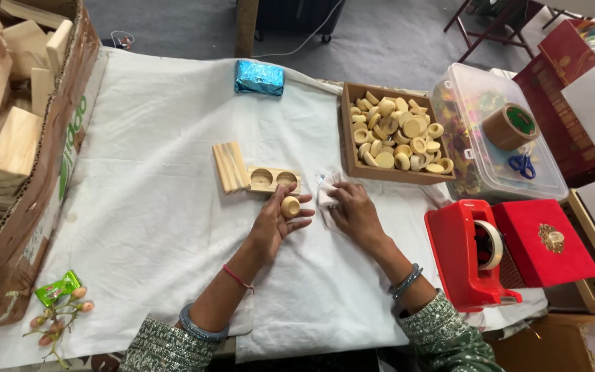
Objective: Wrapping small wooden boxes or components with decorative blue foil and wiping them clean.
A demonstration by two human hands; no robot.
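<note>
Pale wood everywhere: blocks in a cardboard box (49, 179) at far left. On white cloth (153, 227), the left hand (273, 224) grips a small round wooden cup (290, 207), just below a two-hole wooden holder (273, 180). The right hand (356, 213) presses a white rag (326, 193); wiping looks underway. A tray (347, 131) of similar cups sits right.

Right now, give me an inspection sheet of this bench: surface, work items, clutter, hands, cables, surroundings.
Surface: white cloth covers the table.
Work items: small wooden cup; two-hole wooden holder; grooved wooden lid beside it; tray of wooden cups.
Clutter: blue foil packet, green wrapper, twig with buds.
Hands: left hand holds the cup; right hand presses a white rag.
Cables: one on the floor.
Surroundings: cardboard box of wood blocks, red tape dispenser, plastic bin.
</note>
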